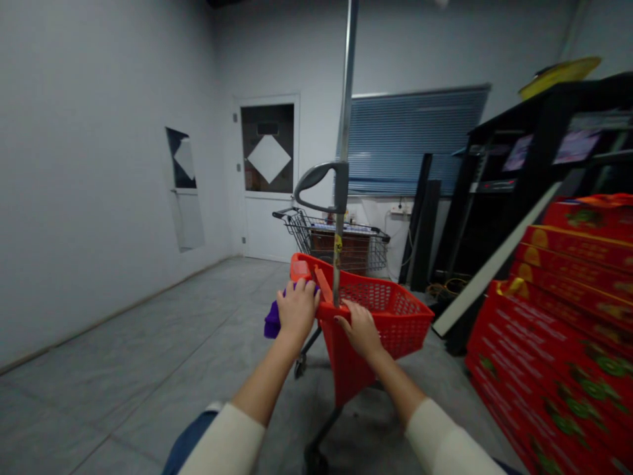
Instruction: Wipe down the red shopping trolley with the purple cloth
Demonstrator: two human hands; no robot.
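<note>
Red mesh basket (395, 323), purple cloth (271, 321), cream sleeves (227, 445), red boxes (544, 349) with green fruit prints

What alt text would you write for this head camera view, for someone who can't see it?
Seen from the person's own viewpoint, a right hand grips the rim of a red plastic shopping basket on a wheeled cart, while a left hand rests by a purple item. A wire shopping cart stands ahead near a white door, with stacked red printed boxes on the right.

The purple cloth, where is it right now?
In the head view, the purple cloth lies bunched under the left hand, against the left side of the red plastic basket.
</note>
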